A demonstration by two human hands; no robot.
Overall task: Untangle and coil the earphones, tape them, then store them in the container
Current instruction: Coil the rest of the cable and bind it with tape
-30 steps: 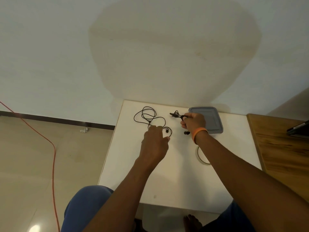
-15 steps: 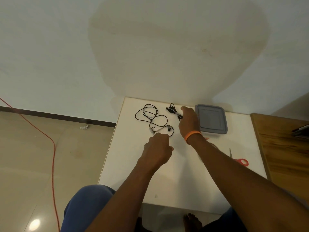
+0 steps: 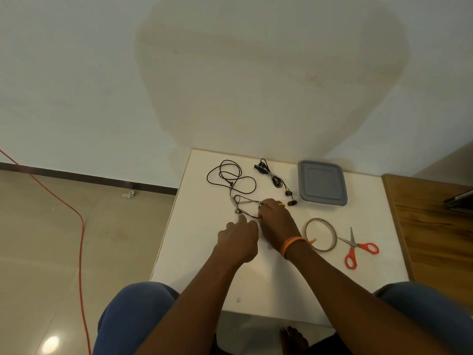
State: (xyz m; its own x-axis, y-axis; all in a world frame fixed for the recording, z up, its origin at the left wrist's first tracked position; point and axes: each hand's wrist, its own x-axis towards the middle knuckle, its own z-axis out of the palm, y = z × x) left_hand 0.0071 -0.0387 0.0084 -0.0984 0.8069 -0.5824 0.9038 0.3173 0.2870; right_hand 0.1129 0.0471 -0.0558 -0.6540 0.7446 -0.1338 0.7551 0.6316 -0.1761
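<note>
Your right hand (image 3: pixel 275 221) dropped the taped bundle (image 3: pixel 271 176) & now pinches the loose earphones (image 3: pixel 231 180), left hand (image 3: pixel 239 239) fingers curled beside—untangling step; next, tease loops apart w/o yanking.

On the counter (image 3: pixel 204 272), loose earphones (image 3: pixel 231 179) sprawl just beyond the fingers (image 3: pixel 266 204). A bundled pair (image 3: pixel 273 179) lies beyond and right of them, the container (image 3: pixel 322 183) farther right. Tape roll (image 3: pixel 320 234) and scissors (image 3: pixel 355 248) sit right, probably nearer than the fingers.
</note>
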